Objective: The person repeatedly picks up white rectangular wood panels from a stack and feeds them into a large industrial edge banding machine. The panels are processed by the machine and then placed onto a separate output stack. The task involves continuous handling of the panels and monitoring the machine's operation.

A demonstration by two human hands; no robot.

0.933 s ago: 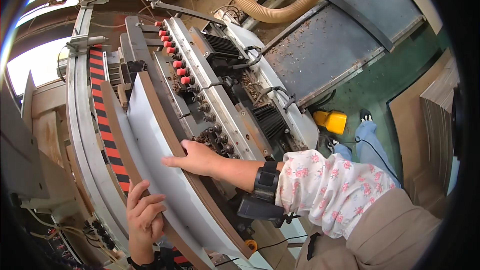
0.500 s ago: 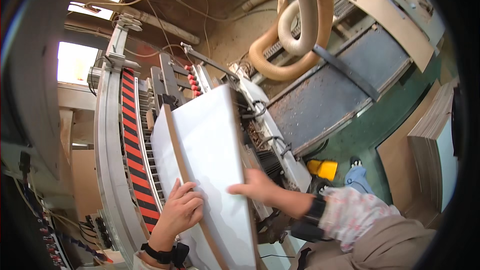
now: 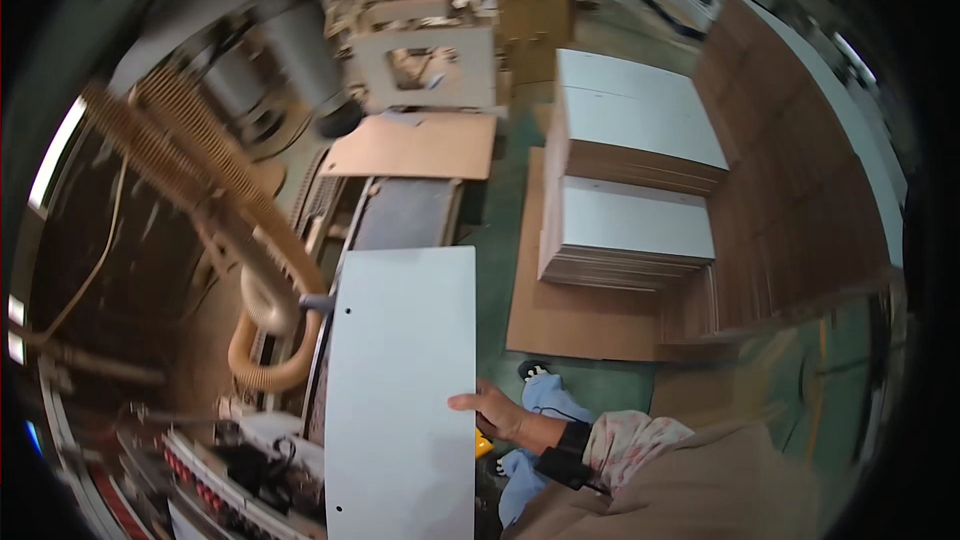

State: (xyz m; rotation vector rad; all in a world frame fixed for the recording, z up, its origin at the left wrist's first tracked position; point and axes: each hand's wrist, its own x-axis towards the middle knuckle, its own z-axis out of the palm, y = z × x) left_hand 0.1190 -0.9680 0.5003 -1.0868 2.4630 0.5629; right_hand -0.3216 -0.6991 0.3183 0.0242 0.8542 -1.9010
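A long white panel (image 3: 402, 380) with a few small dark holes near its left edge reaches from the lower edge of the view up to the middle. My right hand (image 3: 494, 408) grips the panel's right edge, thumb on the white face and fingers behind it, out of sight. The panel hangs in front of the machine and hides part of it. My left hand is outside the picture.
Stacks of white-faced panels (image 3: 640, 225) stand on a brown sheet (image 3: 590, 325) to the right, beside a taller stack (image 3: 790, 190). A belt conveyor (image 3: 405, 215) carries a brown board (image 3: 425, 145). Ribbed hoses (image 3: 275, 365) hang left. Red-knobbed machinery (image 3: 195, 480) sits lower left.
The view has swung right toward the panel stacks. The panel has come away from the machine bed in my right hand. My left hand has gone out of view.
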